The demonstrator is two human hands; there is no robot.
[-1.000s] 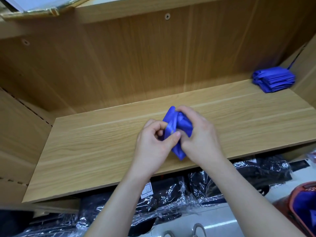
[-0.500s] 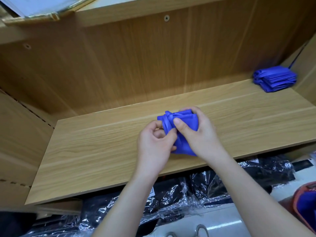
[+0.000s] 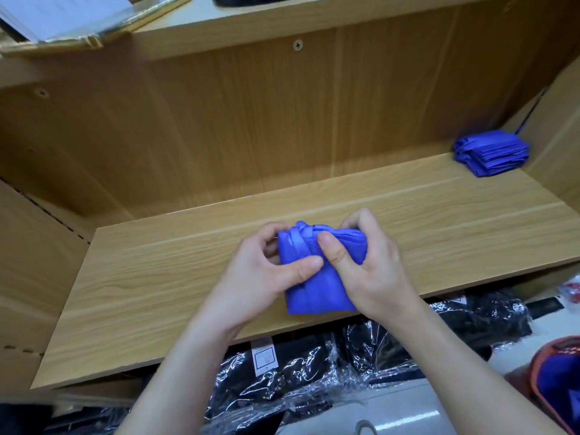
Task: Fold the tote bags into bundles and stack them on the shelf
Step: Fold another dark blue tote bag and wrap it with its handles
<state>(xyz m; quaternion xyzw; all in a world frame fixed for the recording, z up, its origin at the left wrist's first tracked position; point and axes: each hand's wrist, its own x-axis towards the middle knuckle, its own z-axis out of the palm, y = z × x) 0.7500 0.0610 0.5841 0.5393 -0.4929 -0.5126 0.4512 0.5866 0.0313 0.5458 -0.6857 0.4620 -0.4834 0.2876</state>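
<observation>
A blue tote bag [image 3: 315, 290], folded into a small bundle with its straps wrapped round the top, lies near the front edge of the wooden shelf [image 3: 157, 293]. My left hand [image 3: 266, 274] grips its left side, thumb pressed on the fabric. My right hand [image 3: 367, 271] holds the right side, thumb on top and fingers curled over the far edge. A stack of folded blue bundles [image 3: 491, 153] sits in the shelf's far right corner.
The shelf has a wooden back panel [image 3: 282, 127] and side walls. Black items wrapped in clear plastic [image 3: 314, 372] lie below the shelf. An orange-rimmed container with blue fabric [image 3: 561, 381] is at the lower right. A framed sheet [image 3: 78, 20] rests on the board above.
The bag has gone from a narrow twisted wad held upright to a flatter, wider bundle lying on the shelf. Both hands have shifted their hold to its sides.
</observation>
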